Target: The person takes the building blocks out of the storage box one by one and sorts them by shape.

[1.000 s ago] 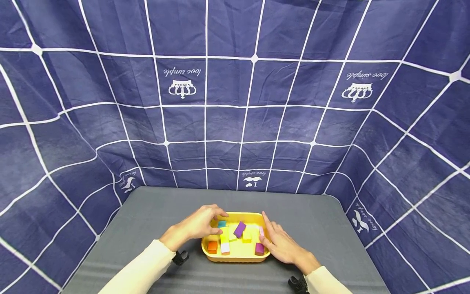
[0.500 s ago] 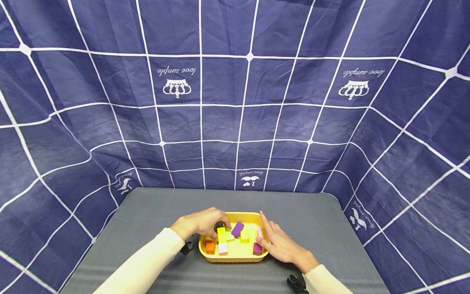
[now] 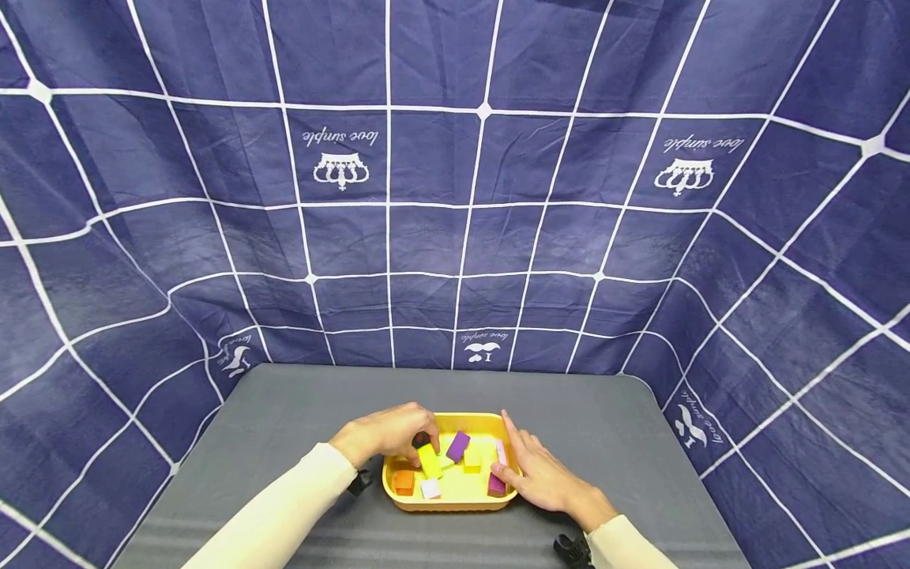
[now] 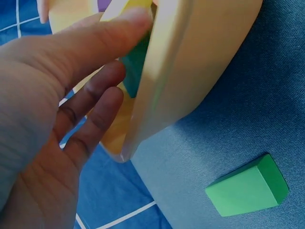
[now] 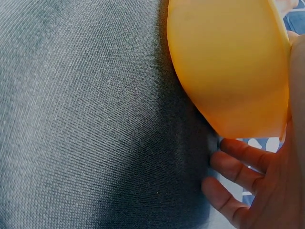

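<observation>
A yellow plastic tub [image 3: 455, 505] stands on the table, with several coloured blocks inside. My left hand [image 3: 387, 432] reaches over its left end and pinches a tilted yellow block [image 3: 430, 461] between thumb and index finger. In the left wrist view, the thumb lies on that yellow block [image 4: 128, 6], and a dark green block [image 4: 136, 67] shows behind the hand, at the tub's wall. My right hand [image 3: 543, 472] holds the tub's right end, thumb inside the rim and fingers outside. In the right wrist view, three fingers sit just past the tub's outer wall [image 5: 233, 62].
Inside the tub lie an orange block [image 3: 404, 483], a white block [image 3: 430, 488], purple blocks [image 3: 458, 447] and a pale yellow one [image 3: 472, 458]. A light green block [image 4: 248, 188] rests on the grey tabletop [image 3: 313, 395] outside the tub. Blue gridded cloth [image 3: 426, 237] surrounds the table.
My left hand has moved deeper into the tub, covering the teal block, and the yellow block has tilted away from the white one. My right hand stays at the tub's right end.
</observation>
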A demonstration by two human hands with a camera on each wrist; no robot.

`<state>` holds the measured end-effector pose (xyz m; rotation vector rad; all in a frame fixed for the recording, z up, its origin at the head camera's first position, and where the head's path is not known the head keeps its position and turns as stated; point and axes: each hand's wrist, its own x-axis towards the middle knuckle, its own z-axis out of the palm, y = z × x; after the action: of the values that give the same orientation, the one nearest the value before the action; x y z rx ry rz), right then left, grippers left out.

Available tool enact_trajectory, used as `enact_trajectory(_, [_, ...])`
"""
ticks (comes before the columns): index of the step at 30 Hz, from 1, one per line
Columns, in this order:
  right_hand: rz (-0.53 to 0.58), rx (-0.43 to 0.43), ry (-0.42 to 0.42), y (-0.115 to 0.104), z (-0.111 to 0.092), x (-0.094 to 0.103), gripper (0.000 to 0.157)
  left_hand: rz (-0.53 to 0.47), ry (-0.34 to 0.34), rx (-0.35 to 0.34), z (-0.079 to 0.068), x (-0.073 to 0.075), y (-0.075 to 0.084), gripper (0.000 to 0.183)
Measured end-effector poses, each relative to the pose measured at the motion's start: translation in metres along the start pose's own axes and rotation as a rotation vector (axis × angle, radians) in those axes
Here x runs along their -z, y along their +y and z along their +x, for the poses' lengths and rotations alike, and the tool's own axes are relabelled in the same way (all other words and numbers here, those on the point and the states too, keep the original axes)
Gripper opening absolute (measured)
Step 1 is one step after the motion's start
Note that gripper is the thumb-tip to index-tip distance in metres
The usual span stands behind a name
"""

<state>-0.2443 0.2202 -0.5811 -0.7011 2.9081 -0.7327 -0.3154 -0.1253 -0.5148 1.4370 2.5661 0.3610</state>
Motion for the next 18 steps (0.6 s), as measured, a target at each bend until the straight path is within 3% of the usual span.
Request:
enact_trajectory(9, [-0.001,0.015,0.03,0.0,-0.001,-0.003,0.1,-0.124,0.071,0.089,-0.01,0.007,0.01,0.028])
enact_trajectory(18, [-0.004,0.013,0.042,0.0,0.002,-0.004,0.101,-0.146,0.237,0.084,-0.025,0.006,0.013,0.025])
